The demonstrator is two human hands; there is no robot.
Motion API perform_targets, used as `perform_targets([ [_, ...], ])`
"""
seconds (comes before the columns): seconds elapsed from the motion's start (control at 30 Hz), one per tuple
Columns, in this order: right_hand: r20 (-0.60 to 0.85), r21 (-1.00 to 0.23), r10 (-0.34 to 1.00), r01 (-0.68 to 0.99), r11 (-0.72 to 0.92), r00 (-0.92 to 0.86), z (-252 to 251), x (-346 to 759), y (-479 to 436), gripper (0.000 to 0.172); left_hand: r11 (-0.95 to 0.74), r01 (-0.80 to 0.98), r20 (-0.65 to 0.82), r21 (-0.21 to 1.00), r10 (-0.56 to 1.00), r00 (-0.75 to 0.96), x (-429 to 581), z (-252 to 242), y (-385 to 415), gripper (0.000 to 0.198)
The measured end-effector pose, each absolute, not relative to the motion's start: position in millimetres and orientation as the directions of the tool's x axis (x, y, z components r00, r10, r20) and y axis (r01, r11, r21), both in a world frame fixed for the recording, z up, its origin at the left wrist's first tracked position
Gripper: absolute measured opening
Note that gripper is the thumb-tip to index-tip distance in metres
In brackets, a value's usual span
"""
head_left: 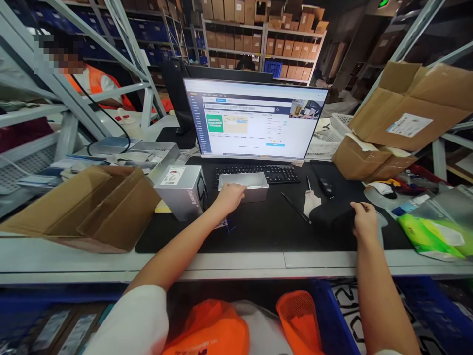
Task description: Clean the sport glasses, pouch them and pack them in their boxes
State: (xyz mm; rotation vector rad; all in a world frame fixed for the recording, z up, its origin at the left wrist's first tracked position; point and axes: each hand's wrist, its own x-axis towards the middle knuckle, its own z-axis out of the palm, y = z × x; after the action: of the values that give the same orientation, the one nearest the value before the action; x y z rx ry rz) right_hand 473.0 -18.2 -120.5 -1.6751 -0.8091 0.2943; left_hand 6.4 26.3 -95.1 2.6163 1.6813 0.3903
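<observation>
In the head view, my left hand [231, 197] closes on the near wall of an open silver-grey box [254, 195] in front of the keyboard. The inside of that box looks pale, and my fingers partly hide it. On the right of the desk mat, my right hand [365, 221] pinches the end of a black soft case or pouch [330, 217]; its exact kind is not clear. A taller silver box [181, 197] with a white label stands left of my left hand. Some thin blue strands [230, 228] lie on the mat beside my left forearm.
A monitor [254, 123] stands behind the keyboard [284, 174]. A pen [296, 208] and a mouse [325, 187] lie on the mat. Open cardboard boxes flank it, left [111, 212] and right [410, 108]. A green packet [430, 236] is at far right. Another person sits back left.
</observation>
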Motion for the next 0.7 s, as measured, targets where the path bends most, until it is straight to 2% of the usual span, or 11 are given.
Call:
perform_targets([
  [0.13,0.317,-0.944,0.628,0.302,0.135,0.71,-106,432,-27,0.043,-0.433,0.879,0.275,0.199,0.886,0.374,20,-89,9,0.043],
  [0.2,0.389,-0.921,0.647,0.283,0.267,0.656,-103,396,-32,0.041,-0.512,0.786,0.337,0.346,0.85,0.405,37,-88,-11,0.065],
  [0.27,0.472,-0.876,0.662,0.227,0.425,0.582,-103,356,-38,0.038,-0.579,0.588,0.344,0.565,0.813,0.471,57,-88,-33,0.093],
  [0.33,0.509,-0.844,0.669,0.163,0.511,0.541,-105,320,-43,0.036,-0.526,0.414,0.298,0.743,0.814,0.499,70,-91,-51,0.115],
  [0.37,0.494,-0.847,0.686,0.118,0.518,0.535,-105,307,-45,0.034,-0.473,0.367,0.271,0.801,0.833,0.482,72,-93,-56,0.12],
  [0.43,0.402,-0.879,0.763,-0.018,0.476,0.506,-106,293,-50,0.024,-0.384,0.336,0.234,0.86,0.882,0.409,66,-99,-60,0.116],
  [0.53,0.223,-0.923,0.896,-0.212,0.32,0.384,-108,293,-55,0.024,-0.349,0.35,0.213,0.869,0.903,0.373,42,-108,-56,0.103],
  [0.63,0.148,-0.965,0.943,-0.163,0.204,0.299,-114,303,-60,0.029,-0.393,0.355,0.229,0.848,0.876,0.424,21,-114,-52,0.098],
  [0.7,0.141,-0.99,0.971,0.018,0.14,0.191,-121,309,-64,0.043,-0.433,0.384,0.248,0.816,0.861,0.443,14,-114,-55,0.096],
])
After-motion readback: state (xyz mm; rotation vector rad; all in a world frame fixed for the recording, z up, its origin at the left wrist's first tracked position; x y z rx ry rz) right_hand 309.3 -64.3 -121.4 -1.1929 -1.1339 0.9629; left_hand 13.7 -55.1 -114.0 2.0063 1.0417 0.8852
